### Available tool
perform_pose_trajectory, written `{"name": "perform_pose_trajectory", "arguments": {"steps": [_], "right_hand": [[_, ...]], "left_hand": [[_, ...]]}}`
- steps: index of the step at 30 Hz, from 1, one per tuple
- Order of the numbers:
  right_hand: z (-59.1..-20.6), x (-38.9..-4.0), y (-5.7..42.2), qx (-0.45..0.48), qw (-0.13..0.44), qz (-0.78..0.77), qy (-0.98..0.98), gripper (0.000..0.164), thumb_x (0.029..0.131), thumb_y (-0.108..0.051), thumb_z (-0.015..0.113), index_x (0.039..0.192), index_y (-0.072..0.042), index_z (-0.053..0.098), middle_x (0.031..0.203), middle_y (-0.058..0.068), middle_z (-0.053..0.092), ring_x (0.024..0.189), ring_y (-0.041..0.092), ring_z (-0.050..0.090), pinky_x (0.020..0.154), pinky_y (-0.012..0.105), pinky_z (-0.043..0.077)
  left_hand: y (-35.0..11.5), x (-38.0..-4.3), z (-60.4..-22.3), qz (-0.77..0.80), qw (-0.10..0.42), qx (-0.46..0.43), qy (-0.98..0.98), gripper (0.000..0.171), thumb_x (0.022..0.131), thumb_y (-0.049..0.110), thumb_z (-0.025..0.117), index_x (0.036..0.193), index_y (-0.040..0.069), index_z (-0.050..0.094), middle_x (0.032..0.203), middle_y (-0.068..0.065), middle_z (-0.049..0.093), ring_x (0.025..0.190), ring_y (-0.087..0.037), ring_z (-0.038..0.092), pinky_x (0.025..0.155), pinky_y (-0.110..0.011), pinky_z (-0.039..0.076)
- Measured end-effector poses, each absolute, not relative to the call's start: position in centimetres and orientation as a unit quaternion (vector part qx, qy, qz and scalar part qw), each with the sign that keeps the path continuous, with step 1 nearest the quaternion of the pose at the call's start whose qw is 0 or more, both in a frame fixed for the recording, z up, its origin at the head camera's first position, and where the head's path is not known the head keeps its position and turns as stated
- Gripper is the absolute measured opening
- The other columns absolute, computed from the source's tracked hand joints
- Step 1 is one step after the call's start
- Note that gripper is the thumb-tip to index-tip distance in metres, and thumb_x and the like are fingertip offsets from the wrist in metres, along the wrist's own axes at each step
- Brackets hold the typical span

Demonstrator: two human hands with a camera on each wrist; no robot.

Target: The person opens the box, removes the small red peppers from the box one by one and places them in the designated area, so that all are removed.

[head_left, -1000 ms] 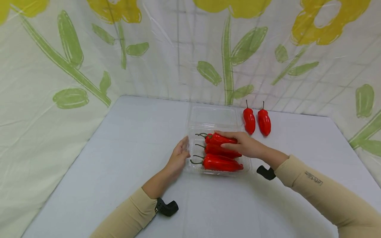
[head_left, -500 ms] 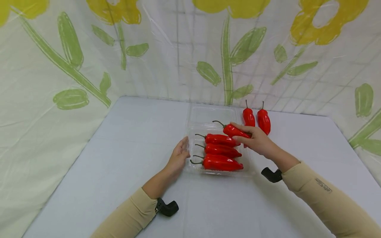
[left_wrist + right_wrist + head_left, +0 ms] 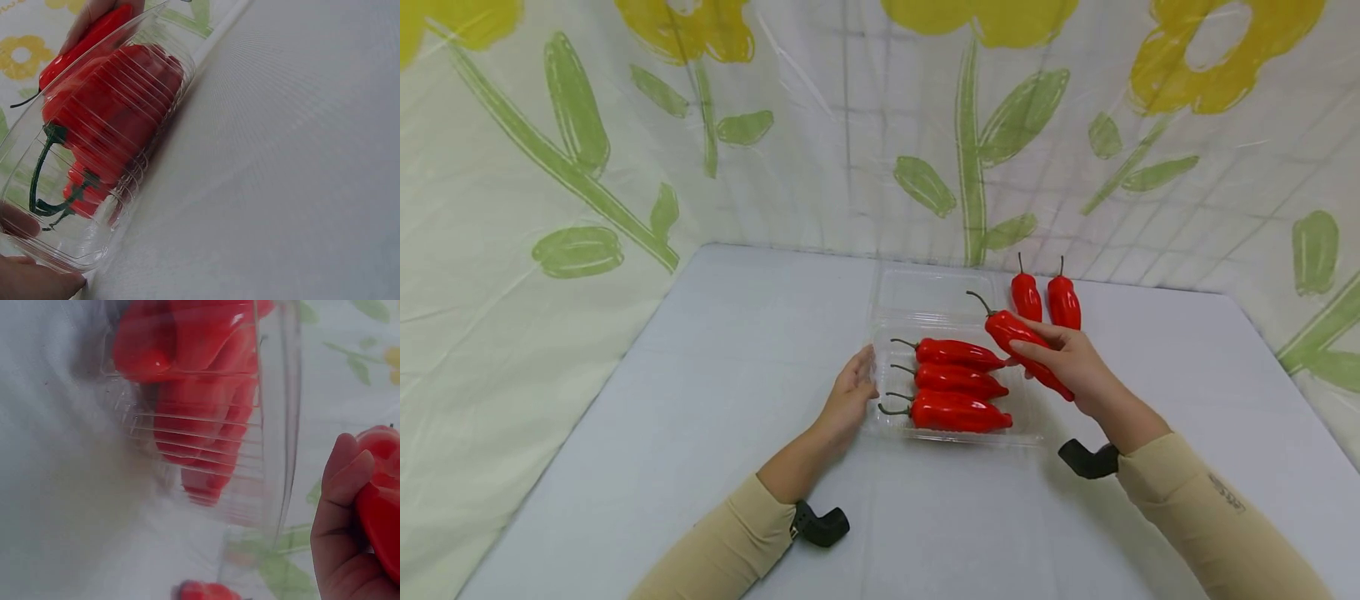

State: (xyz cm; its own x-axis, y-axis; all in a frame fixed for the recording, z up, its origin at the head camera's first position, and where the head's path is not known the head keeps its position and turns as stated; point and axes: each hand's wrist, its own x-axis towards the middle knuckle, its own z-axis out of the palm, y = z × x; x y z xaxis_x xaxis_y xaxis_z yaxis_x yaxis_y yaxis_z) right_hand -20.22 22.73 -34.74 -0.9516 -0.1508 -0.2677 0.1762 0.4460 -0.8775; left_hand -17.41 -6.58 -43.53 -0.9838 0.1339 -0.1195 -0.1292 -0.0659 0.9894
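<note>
A clear plastic clamshell container (image 3: 1026, 429) stands with its lid folded back, and several red peppers (image 3: 958, 379) lie side by side in its base, stems to the left. My left hand (image 3: 842, 400) holds the container's left edge; in the left wrist view its fingertips (image 3: 47, 278) are right at that end wall. A further red pepper (image 3: 1017, 343) is in my right hand (image 3: 1078, 371), gripped between thumb and fingers, its stem pointing up and left. That hand is raised over the container's right edge. In the right wrist view the fingers (image 3: 340, 481) curl round the pepper.
Two more red peppers, one (image 3: 1027, 297) beside the other (image 3: 1064, 302), lie at the back right of the white table (image 3: 737, 350), partly behind my right hand. The open lid (image 3: 936, 292) lies flat toward the back. A flower-printed sheet (image 3: 805, 150) hangs behind the table.
My right hand has lifted one pepper up out of the container and carried it right, tilting its tip downward. My left hand has stayed at the container's edge.
</note>
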Motion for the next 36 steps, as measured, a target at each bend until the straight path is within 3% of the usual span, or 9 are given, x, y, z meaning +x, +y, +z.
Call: {"name": "perform_pose_trajectory", "arguments": {"steps": [4,7,14,18,21,25,31,36], "right_hand": [[-35.0,-20.0,23.4,0.019,0.155,-0.541,0.826,0.068,0.085,-0.042,0.061,0.143,-0.016,0.038,0.096,-0.011,0.064,0.091,0.016,0.058,0.077,0.028,0.054],[-35.2,-19.7,23.9,0.035,0.155,-0.554,0.817,0.070,0.085,-0.043,0.061,0.144,-0.016,0.035,0.093,-0.015,0.063,0.093,0.015,0.058,0.077,0.027,0.053],[-35.8,-18.7,24.9,0.060,0.155,-0.562,0.810,0.072,0.086,-0.044,0.059,0.146,-0.015,0.032,0.107,-0.010,0.055,0.094,0.014,0.058,0.078,0.026,0.053],[-36.3,-18.0,25.7,0.068,0.152,-0.586,0.793,0.070,0.087,-0.040,0.059,0.146,-0.016,0.030,0.107,-0.014,0.053,0.097,0.012,0.056,0.078,0.025,0.053],[-36.6,-17.7,26.5,0.076,0.151,-0.630,0.758,0.069,0.088,-0.035,0.059,0.147,-0.017,0.028,0.107,-0.018,0.051,0.098,0.007,0.053,0.078,0.023,0.053],[-36.9,-17.4,27.6,0.101,0.144,-0.706,0.686,0.069,0.089,-0.030,0.059,0.148,-0.020,0.025,0.114,-0.014,0.045,0.094,0.003,0.058,0.077,0.020,0.053],[-37.4,-17.7,29.8,0.105,0.128,-0.787,0.594,0.072,0.092,-0.026,0.055,0.151,-0.021,0.014,0.116,-0.011,0.043,0.088,0.005,0.066,0.076,0.021,0.055],[-37.6,-18.5,31.8,0.131,0.135,-0.827,0.529,0.073,0.093,-0.026,0.052,0.150,-0.029,0.006,0.120,-0.011,0.039,0.090,0.006,0.064,0.078,0.023,0.055]], "left_hand": [[-6.6,-17.3,-43.5,0.730,0.090,-0.002,0.677,0.072,0.077,-0.011,0.033,0.147,-0.001,0.018,0.155,-0.018,0.017,0.144,-0.031,0.011,0.117,-0.046,0.011],[-6.6,-17.3,-43.5,0.732,0.091,-0.002,0.676,0.072,0.077,-0.011,0.033,0.147,-0.001,0.018,0.155,-0.018,0.017,0.144,-0.032,0.011,0.117,-0.046,0.011],[-6.5,-17.3,-43.6,0.734,0.089,0.002,0.673,0.073,0.076,-0.012,0.033,0.147,-0.001,0.018,0.155,-0.019,0.016,0.144,-0.032,0.011,0.117,-0.046,0.010],[-6.5,-17.4,-43.5,0.733,0.087,0.003,0.675,0.073,0.076,-0.011,0.034,0.147,-0.001,0.018,0.155,-0.018,0.017,0.144,-0.032,0.011,0.117,-0.046,0.010],[-6.5,-17.4,-43.6,0.733,0.088,0.005,0.675,0.073,0.076,-0.011,0.034,0.147,-0.001,0.018,0.155,-0.018,0.016,0.144,-0.031,0.011,0.117,-0.046,0.010],[-6.5,-17.4,-43.6,0.733,0.090,0.005,0.674,0.073,0.076,-0.011,0.034,0.147,-0.001,0.018,0.155,-0.018,0.016,0.144,-0.032,0.011,0.117,-0.046,0.010],[-6.5,-17.4,-43.7,0.731,0.088,0.003,0.676,0.073,0.076,-0.011,0.033,0.147,-0.001,0.018,0.155,-0.018,0.017,0.144,-0.031,0.012,0.117,-0.046,0.011],[-6.6,-17.5,-43.6,0.731,0.090,0.000,0.676,0.073,0.076,-0.011,0.033,0.147,0.000,0.018,0.155,-0.018,0.017,0.144,-0.030,0.012,0.117,-0.045,0.011]]}}
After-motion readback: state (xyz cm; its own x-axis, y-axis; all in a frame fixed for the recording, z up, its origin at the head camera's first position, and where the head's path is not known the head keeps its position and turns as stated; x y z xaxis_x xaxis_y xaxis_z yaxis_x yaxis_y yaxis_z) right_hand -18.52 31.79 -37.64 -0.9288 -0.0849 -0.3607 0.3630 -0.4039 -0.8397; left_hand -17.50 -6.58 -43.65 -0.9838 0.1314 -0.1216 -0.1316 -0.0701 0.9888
